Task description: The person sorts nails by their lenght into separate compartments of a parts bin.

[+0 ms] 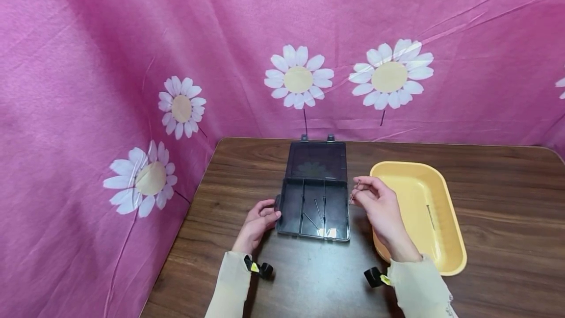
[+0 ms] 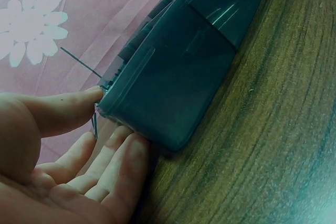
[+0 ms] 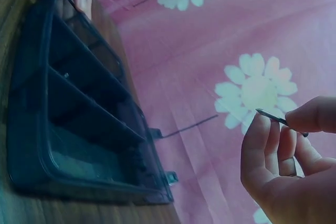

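Note:
A dark translucent compartment box [image 1: 291, 210] lies on the table with its lid [image 1: 315, 161] folded back. Two thin nails [image 1: 311, 221] lie in its middle compartment. At the box's left edge, my left hand [image 1: 256, 224] holds on, thumb on the rim and fingers against the side wall [image 2: 157, 98]. Just right of the box, my right hand [image 1: 381, 207] pinches a nail [image 3: 275, 117] between thumb and fingers, raised near the box's right wall. Another nail [image 1: 430, 217] lies in the yellow tray [image 1: 454, 239], which the right forearm partly covers.
The wooden table [image 1: 507, 210] reaches back to a pink cloth [image 1: 229, 23] printed with white daisies, which also hangs along the left side. Dividers [image 1: 324, 205] split the box into three long compartments. Two latches [image 1: 331, 138] stick up from the lid's far edge.

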The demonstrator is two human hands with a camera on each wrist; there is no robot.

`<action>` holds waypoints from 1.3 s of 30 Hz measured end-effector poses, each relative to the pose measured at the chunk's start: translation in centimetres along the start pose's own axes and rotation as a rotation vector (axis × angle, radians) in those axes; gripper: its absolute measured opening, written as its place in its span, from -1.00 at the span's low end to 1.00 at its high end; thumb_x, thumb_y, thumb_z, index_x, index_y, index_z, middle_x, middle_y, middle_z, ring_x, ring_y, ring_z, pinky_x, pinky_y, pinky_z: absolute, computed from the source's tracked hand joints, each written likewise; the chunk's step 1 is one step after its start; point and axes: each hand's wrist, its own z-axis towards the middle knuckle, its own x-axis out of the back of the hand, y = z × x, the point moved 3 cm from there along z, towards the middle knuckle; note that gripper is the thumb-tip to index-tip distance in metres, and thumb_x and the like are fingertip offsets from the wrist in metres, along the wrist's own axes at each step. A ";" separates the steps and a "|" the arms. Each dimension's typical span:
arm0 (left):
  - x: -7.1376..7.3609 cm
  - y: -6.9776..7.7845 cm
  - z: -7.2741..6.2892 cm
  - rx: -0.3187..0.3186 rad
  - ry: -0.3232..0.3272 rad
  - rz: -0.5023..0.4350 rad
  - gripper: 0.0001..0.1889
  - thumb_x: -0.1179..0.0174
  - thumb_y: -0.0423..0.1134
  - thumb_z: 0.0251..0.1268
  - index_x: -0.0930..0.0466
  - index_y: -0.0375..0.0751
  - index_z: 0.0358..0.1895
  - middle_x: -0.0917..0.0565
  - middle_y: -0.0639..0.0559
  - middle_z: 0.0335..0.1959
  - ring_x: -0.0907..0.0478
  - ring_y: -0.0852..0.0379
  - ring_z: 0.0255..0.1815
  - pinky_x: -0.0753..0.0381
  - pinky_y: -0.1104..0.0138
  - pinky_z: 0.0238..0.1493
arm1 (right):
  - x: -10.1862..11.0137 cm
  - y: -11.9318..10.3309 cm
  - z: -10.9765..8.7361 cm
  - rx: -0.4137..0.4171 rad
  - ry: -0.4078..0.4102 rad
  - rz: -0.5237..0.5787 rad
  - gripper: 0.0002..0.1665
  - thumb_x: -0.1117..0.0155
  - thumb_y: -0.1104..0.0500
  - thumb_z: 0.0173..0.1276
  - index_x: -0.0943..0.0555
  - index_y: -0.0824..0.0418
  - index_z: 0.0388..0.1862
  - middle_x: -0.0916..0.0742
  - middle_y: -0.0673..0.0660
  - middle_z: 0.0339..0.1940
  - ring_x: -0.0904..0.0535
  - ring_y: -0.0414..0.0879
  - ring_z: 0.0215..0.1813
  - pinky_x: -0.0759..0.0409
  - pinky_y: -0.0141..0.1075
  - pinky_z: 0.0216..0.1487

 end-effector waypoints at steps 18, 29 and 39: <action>-0.1 0.2 -0.2 -0.011 -0.005 -0.001 -0.45 -0.19 -0.46 0.24 -0.26 -0.39 0.30 -0.62 0.15 -0.31 -0.56 0.31 -0.31 -0.55 0.40 -0.23 | -3.3 2.7 1.0 -0.113 -0.046 -0.082 -0.68 -0.11 0.51 0.26 -0.48 0.51 0.02 -0.61 0.01 -0.39 -0.61 -0.30 -0.36 -0.65 -0.40 -0.26; 0.0 0.2 -0.2 -0.008 0.003 0.005 -0.45 -0.21 -0.44 0.24 -0.28 -0.39 0.29 -0.61 0.15 -0.31 -0.56 0.30 -0.30 -0.55 0.42 -0.23 | -4.6 4.8 2.1 -0.163 -0.045 -0.151 -0.67 -0.17 0.48 0.19 -0.52 0.52 -0.03 -0.69 0.12 -0.39 -0.64 -0.24 -0.44 -0.68 -0.29 -0.30; 0.0 0.1 0.0 -0.010 0.006 0.008 -0.45 -0.22 -0.45 0.22 -0.29 -0.38 0.29 -0.63 0.12 -0.28 -0.57 0.29 -0.28 -0.56 0.42 -0.21 | -5.4 5.9 2.9 -0.196 -0.045 -0.226 -0.67 -0.18 0.44 0.17 -0.53 0.52 -0.05 -0.70 0.14 -0.39 -0.63 -0.15 -0.42 -0.68 -0.29 -0.31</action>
